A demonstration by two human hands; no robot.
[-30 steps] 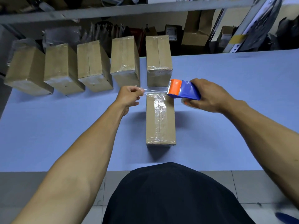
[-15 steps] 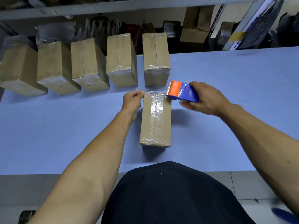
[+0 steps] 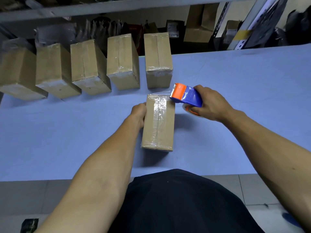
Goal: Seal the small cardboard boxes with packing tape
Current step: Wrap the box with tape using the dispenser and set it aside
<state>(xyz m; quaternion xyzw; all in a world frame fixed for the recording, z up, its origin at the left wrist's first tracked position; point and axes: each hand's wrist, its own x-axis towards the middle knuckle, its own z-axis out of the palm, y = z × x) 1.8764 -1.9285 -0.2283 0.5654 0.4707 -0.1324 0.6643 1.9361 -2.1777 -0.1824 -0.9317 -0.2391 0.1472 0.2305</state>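
Note:
A small cardboard box [image 3: 158, 125] lies on the blue table [image 3: 235, 98] in front of me, with clear tape along its top seam and across both ends. My left hand [image 3: 138, 112] presses against the box's left side near the far corner; its fingertips are hidden behind the edge. My right hand [image 3: 210, 103] grips a blue and orange tape dispenser [image 3: 186, 95] at the box's far right corner. A strip of clear tape runs from the dispenser across the far end of the box.
Several taped cardboard boxes [image 3: 122, 61] stand in a row along the table's far left edge. Behind them are shelves [image 3: 117, 7] with packages and cartons. The table's near edge meets a grey tiled floor [image 3: 25, 199].
The tape strip, held stretched in the air above the box's far end, has come down onto it. My left hand dropped from pinching the tape end to the box's left side.

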